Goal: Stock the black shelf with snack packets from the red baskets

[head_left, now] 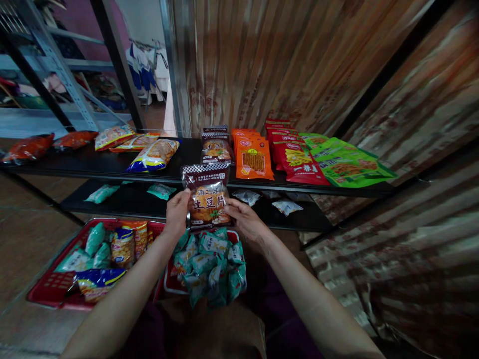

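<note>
A brown bag of potato chips with a checkered top edge is held upright between my two hands, in front of the shelf edge. My left hand grips its left side, thumb on the front. On the right side my right hand pinches it, with the fingers partly hidden behind. Similar brown bags stand in a row on the upper shelf just behind. Below my hands is a small red basket with a white rim, heaped with teal snack packets.
The black upper shelf carries orange packs, red packs, green packs and, leftward, blue-yellow bags. Several small packets lie on the lower shelf. A larger red basket of snacks stands left. Corrugated sheeting rises behind.
</note>
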Action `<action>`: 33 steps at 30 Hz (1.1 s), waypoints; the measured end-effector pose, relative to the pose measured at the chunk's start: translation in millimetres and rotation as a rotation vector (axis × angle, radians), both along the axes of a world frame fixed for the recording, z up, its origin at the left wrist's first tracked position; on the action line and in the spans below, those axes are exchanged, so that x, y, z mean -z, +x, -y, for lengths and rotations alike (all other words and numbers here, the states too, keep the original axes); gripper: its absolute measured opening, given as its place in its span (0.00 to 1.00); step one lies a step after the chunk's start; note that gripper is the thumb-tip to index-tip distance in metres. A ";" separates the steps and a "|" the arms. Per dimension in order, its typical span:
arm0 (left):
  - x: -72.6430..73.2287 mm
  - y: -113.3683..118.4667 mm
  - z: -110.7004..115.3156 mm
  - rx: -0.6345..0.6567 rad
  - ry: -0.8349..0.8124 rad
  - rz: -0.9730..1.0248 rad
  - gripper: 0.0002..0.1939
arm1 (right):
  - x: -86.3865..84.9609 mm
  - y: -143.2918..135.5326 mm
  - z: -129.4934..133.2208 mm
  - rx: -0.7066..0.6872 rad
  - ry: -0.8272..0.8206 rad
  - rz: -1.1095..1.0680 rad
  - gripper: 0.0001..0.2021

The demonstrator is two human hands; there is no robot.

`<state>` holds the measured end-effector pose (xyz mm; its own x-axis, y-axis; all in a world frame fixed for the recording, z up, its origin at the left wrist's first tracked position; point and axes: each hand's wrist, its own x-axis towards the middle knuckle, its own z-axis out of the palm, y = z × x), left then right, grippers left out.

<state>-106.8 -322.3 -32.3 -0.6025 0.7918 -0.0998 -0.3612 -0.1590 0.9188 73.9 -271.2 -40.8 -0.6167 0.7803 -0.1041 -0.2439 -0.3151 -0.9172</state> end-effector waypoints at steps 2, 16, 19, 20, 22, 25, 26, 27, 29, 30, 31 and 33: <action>-2.5 -0.8 -0.9 0.042 0.017 0.007 0.21 | -0.9 -2.8 -0.4 0.033 -0.002 -0.003 0.19; -32.8 -3.8 -3.4 0.317 0.037 0.130 0.20 | -34.8 -14.9 -16.3 0.160 0.040 0.011 0.18; -37.6 -6.8 1.9 0.401 0.037 0.134 0.24 | -41.4 -18.2 -13.7 0.190 0.027 0.014 0.18; -38.6 -7.9 3.8 0.420 0.037 0.134 0.25 | -43.0 -19.2 -12.6 0.199 0.022 0.013 0.18; -39.7 -10.0 7.4 0.439 0.040 0.133 0.27 | -44.9 -20.6 -10.5 0.214 0.012 0.016 0.18; -39.5 -12.1 12.2 0.462 0.033 0.131 0.28 | -44.9 -21.9 -8.8 0.235 -0.015 0.032 0.18; -39.2 -12.4 13.7 0.480 0.025 0.132 0.29 | -44.3 -22.2 -8.8 0.244 -0.026 0.036 0.18; -38.9 -12.5 15.3 0.499 0.018 0.132 0.31 | -43.6 -22.5 -9.1 0.254 -0.034 0.038 0.18; -38.6 -12.3 18.5 0.529 0.011 0.141 0.35 | -42.4 -22.7 -10.1 0.271 -0.042 0.032 0.17; -38.9 -12.1 20.2 0.540 0.013 0.149 0.37 | -42.2 -22.7 -10.6 0.276 -0.046 0.028 0.17; -39.3 -11.9 21.9 0.550 0.017 0.159 0.39 | -42.2 -22.4 -10.9 0.278 -0.053 0.026 0.17; -41.0 -11.6 25.1 0.574 0.022 0.182 0.40 | -43.1 -21.4 -11.1 0.278 -0.072 0.027 0.18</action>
